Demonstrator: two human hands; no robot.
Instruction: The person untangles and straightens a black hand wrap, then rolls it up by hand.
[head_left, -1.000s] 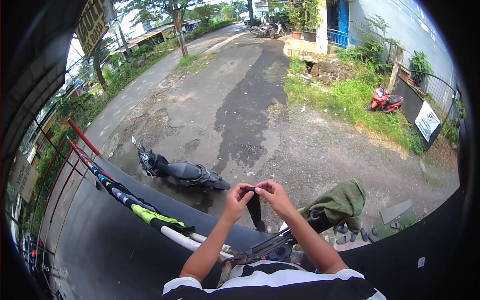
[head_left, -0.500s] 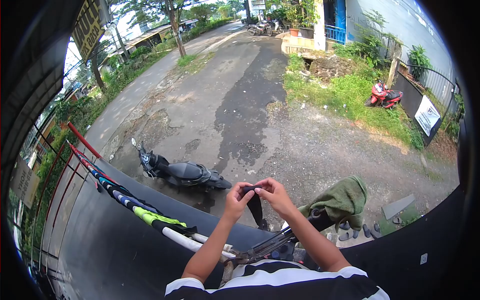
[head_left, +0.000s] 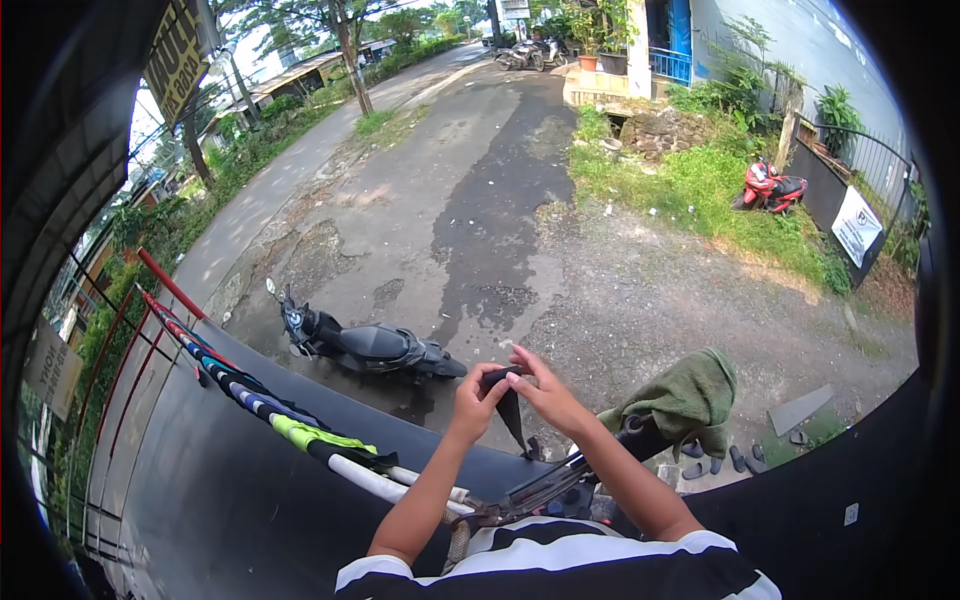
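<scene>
A strip of black cloth [head_left: 509,415] hangs down between my two hands, its upper end bunched at my fingers. My left hand [head_left: 474,397] grips the bunched end from the left, thumb and fingers pressed together on it. From the right, my right hand [head_left: 543,388] pinches the same end with the thumb, while its upper fingers are partly raised. The lower tip of the cloth hangs near the dark ledge. Just right of my forearms, a green towel [head_left: 690,395] is draped over a dark bar.
Clothes [head_left: 300,435] hang on a white pole [head_left: 370,478] at the left. Below, a black scooter [head_left: 372,342] stands on the asphalt. A red scooter [head_left: 772,188] is by the grass at the right. Several sandals [head_left: 738,459] lie at the lower right.
The fingers of my right hand have lifted and spread a little above the cloth, while its thumb stays on it. The cloth has shifted slightly, and the view has moved a little.
</scene>
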